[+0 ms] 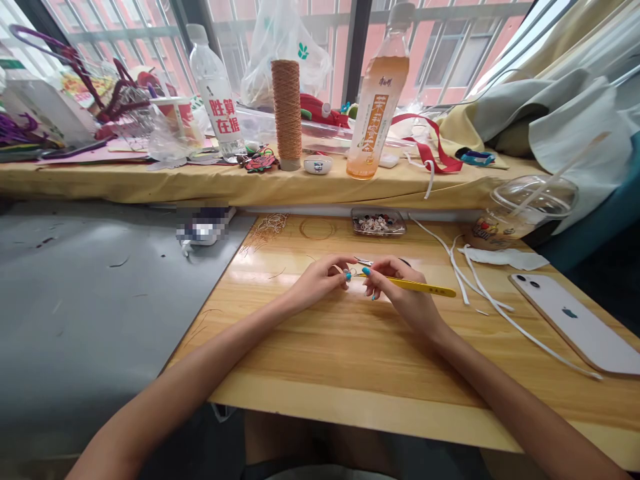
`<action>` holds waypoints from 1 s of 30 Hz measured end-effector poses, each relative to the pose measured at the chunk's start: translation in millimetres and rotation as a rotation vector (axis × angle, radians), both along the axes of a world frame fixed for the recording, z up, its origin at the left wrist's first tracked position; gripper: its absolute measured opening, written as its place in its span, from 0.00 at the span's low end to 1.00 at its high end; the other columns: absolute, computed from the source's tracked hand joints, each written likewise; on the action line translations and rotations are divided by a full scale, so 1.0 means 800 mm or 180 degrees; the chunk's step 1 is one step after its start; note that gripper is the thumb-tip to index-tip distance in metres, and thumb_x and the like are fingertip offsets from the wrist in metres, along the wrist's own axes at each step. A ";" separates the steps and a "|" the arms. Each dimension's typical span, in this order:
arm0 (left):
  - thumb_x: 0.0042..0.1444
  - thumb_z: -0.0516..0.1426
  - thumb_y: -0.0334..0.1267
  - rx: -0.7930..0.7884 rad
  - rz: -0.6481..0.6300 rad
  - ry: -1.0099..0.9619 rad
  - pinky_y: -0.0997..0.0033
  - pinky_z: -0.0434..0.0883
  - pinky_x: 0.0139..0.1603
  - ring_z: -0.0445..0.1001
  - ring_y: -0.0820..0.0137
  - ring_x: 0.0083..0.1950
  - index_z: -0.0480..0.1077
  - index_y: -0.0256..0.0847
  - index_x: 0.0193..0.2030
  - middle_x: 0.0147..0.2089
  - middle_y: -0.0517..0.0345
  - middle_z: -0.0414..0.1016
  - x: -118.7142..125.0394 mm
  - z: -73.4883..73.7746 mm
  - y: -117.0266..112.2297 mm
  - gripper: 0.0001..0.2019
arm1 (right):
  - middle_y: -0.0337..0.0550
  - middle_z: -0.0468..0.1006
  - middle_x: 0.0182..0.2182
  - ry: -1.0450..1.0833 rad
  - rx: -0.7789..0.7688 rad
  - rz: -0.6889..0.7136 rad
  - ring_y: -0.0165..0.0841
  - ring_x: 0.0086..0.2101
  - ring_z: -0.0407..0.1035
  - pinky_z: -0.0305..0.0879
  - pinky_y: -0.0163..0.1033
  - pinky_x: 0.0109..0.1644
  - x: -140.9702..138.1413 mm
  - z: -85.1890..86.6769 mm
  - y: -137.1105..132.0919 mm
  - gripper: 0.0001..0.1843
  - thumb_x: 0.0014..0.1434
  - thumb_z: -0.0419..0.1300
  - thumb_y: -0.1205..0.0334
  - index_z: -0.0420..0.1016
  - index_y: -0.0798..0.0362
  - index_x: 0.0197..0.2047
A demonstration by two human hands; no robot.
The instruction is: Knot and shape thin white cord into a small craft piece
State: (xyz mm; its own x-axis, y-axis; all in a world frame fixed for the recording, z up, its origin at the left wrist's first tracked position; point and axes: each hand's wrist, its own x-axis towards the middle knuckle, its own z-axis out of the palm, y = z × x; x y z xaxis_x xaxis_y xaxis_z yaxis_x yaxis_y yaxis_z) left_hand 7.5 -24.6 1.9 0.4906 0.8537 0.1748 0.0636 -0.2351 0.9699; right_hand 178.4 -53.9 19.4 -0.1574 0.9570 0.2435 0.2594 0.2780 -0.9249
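Over the wooden table [310,360], my left hand [323,279] pinches a thin, pale looped strand [354,272], probably thread, between thumb and forefinger. My right hand [400,287] is closed around yellow tweezers [429,287], whose handle sticks out to the right. The tweezers' tips point left and meet the strand close to the left fingertips; the exact contact is too small to tell. Just behind the fingers lies a pointed metal tool [363,261], partly hidden by the right hand.
Behind the hands sits a clear box of small pieces [379,223]. Thread scraps [270,230] lie at back left. White cords [480,283], a phone [575,320] and a plastic cup [510,217] are on the right. A brown thread spool [287,113] and two bottles stand on the ledge.
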 end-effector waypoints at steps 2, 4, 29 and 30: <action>0.50 0.52 0.32 -0.0080 0.0010 -0.0095 0.78 0.64 0.32 0.66 0.79 0.29 0.62 0.38 0.46 0.34 0.59 0.63 0.001 -0.003 0.000 0.14 | 0.37 0.71 0.19 -0.0067 0.0066 -0.0172 0.28 0.21 0.66 0.64 0.34 0.24 -0.001 -0.001 -0.001 0.09 0.52 0.55 0.56 0.64 0.54 0.30; 0.50 0.52 0.32 -0.0114 0.0035 -0.0143 0.79 0.64 0.30 0.65 0.80 0.28 0.62 0.38 0.46 0.34 0.59 0.62 0.001 -0.004 -0.001 0.14 | 0.36 0.70 0.19 -0.0123 0.0133 -0.0291 0.28 0.21 0.66 0.64 0.34 0.24 0.000 -0.001 -0.001 0.08 0.53 0.54 0.57 0.63 0.54 0.29; 0.50 0.52 0.26 -0.1332 0.1005 -0.0699 0.81 0.67 0.24 0.68 0.78 0.22 0.67 0.30 0.33 0.22 0.58 0.69 0.007 0.007 0.003 0.04 | 0.34 0.69 0.19 -0.0469 0.0380 -0.0313 0.27 0.18 0.64 0.61 0.33 0.23 -0.003 -0.001 -0.004 0.09 0.53 0.52 0.59 0.60 0.52 0.38; 0.50 0.52 0.26 -0.1419 0.1053 -0.0748 0.81 0.67 0.24 0.68 0.79 0.22 0.67 0.29 0.33 0.22 0.58 0.69 0.007 0.008 0.002 0.04 | 0.34 0.69 0.19 -0.0484 0.0394 -0.0292 0.27 0.18 0.64 0.61 0.33 0.23 -0.003 -0.001 -0.005 0.09 0.53 0.51 0.59 0.60 0.52 0.38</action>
